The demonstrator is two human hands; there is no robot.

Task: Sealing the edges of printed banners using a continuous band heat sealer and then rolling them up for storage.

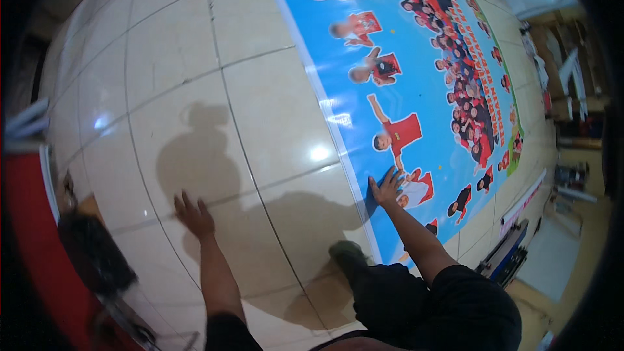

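Banner (416,91) laid flat, ctr to upper R of frame | R hand (388,188) spread on it; L hand (196,216) open; nothing gripped | prob. light, limp, slick, easily creased; best held by white margin (328,117)

Red lettering (484,84) — all capitals — stands on the blue banner (419,84).

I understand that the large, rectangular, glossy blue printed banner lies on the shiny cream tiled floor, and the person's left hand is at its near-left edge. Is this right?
Not quite: the head view shows the right hand at that edge, not the left. The large, glossy blue banner does lie on the shiny cream tiled floor.
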